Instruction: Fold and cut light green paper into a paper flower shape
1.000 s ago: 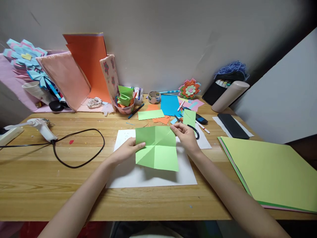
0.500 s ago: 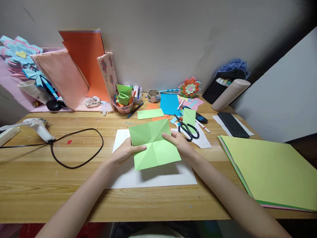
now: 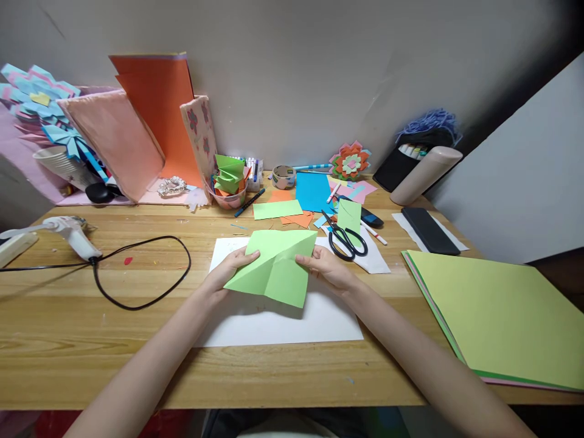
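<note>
Both hands (image 3: pixel 228 269), nearly closed, pinch creased green paper (image 3: pixel 279 263) (thumbs on top) above a white sheet (image 3: pixel 278 330).

**Bare from Fingertips to Forearms**

The person's left hand (image 3: pixel 235 264) is uncovered, with slim fingers and a narrow thumb; its nails are too small to make out well. The right hand (image 3: pixel 331 267) matches it — slender fingers, a tapering thumb, nothing but bare skin. Each wrist is bare too and joins a bare forearm in one smooth line. The left forearm (image 3: pixel 150 359) and the right forearm (image 3: pixel 424 353) are slim, narrowest by the wrist and broadening gradually below. At the bottom edge show dark material (image 3: pixel 221 424) and a pale patch (image 3: pixel 283 433) — whether these are worn cannot be told.
</note>
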`<state>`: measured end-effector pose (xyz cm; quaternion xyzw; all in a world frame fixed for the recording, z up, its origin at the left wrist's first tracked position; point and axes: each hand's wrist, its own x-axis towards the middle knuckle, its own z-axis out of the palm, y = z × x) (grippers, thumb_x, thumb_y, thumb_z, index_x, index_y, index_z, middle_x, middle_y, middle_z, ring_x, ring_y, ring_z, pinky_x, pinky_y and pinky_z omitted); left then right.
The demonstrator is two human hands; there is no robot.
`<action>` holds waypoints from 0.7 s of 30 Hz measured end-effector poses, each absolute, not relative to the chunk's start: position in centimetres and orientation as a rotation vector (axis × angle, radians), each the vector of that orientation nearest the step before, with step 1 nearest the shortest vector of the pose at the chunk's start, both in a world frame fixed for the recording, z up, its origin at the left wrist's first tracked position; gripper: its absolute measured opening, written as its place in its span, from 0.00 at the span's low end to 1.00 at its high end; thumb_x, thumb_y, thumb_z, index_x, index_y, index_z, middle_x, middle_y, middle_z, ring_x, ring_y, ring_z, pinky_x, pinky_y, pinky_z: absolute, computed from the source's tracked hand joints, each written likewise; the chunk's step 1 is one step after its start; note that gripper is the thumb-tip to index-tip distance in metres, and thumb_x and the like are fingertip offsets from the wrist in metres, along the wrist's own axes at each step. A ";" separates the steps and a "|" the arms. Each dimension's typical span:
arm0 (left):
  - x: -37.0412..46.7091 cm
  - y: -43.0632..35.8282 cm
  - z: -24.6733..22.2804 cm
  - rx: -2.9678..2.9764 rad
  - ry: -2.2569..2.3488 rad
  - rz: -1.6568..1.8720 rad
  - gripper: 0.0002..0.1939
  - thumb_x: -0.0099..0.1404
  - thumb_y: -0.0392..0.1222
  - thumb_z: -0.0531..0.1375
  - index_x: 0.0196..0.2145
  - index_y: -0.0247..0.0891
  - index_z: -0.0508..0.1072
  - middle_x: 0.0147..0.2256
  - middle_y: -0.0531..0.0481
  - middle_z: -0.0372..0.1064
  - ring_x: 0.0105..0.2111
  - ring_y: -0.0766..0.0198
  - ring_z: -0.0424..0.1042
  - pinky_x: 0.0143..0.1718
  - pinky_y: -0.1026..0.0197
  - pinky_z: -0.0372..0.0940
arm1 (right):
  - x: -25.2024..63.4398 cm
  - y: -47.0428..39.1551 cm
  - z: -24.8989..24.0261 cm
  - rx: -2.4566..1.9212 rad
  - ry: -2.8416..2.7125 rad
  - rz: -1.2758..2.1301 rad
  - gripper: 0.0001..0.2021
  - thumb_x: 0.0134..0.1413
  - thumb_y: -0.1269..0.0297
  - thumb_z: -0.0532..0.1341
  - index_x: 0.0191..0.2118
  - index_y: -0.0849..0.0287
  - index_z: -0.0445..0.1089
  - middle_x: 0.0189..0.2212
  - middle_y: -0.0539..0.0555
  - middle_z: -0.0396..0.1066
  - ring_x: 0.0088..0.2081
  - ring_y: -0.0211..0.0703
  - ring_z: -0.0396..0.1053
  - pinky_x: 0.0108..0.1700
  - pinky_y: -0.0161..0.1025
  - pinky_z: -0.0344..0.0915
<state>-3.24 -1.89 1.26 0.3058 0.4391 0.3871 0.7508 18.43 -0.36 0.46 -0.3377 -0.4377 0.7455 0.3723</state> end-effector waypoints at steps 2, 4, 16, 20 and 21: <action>-3.3 -1.6 1.2 0.580 1.007 0.923 0.18 0.56 0.48 0.61 0.41 0.34 0.73 0.39 0.41 0.74 0.36 0.55 0.74 0.37 0.58 0.67 | 18.1 -0.5 0.2 -0.887 -1.085 1.832 0.17 0.42 0.60 0.68 0.40 0.59 0.72 0.42 0.56 0.74 0.43 0.48 0.72 0.46 0.42 0.67; -3.2 -1.6 1.3 0.531 0.956 1.029 0.23 0.58 0.56 0.56 0.42 0.34 0.72 0.42 0.41 0.73 0.43 0.52 0.72 0.43 0.54 0.65 | 17.6 -0.6 -0.1 -0.897 -1.016 1.719 0.17 0.42 0.59 0.67 0.40 0.59 0.71 0.43 0.56 0.74 0.44 0.48 0.71 0.47 0.43 0.66; -0.5 -3.3 0.8 0.766 1.073 1.193 0.25 0.56 0.50 0.62 0.48 0.33 0.67 0.48 0.40 0.70 0.48 0.53 0.68 0.47 0.55 0.63 | 16.2 -1.8 -0.5 -0.911 -0.936 1.636 0.22 0.43 0.61 0.67 0.47 0.58 0.68 0.46 0.57 0.72 0.47 0.50 0.69 0.49 0.45 0.65; -0.8 -2.8 0.4 0.733 1.017 1.184 0.23 0.57 0.50 0.60 0.48 0.35 0.67 0.44 0.42 0.72 0.45 0.54 0.70 0.46 0.55 0.64 | 16.0 -2.0 -0.4 -0.909 -0.919 1.623 0.23 0.42 0.61 0.67 0.48 0.56 0.67 0.48 0.55 0.70 0.49 0.49 0.67 0.51 0.44 0.64; -0.9 -2.8 0.3 0.756 1.034 1.184 0.24 0.57 0.50 0.60 0.48 0.34 0.67 0.44 0.41 0.71 0.45 0.54 0.70 0.46 0.54 0.64 | 16.0 -2.0 -0.4 -0.901 -0.916 1.618 0.23 0.42 0.61 0.67 0.47 0.56 0.67 0.48 0.55 0.70 0.50 0.48 0.67 0.51 0.44 0.64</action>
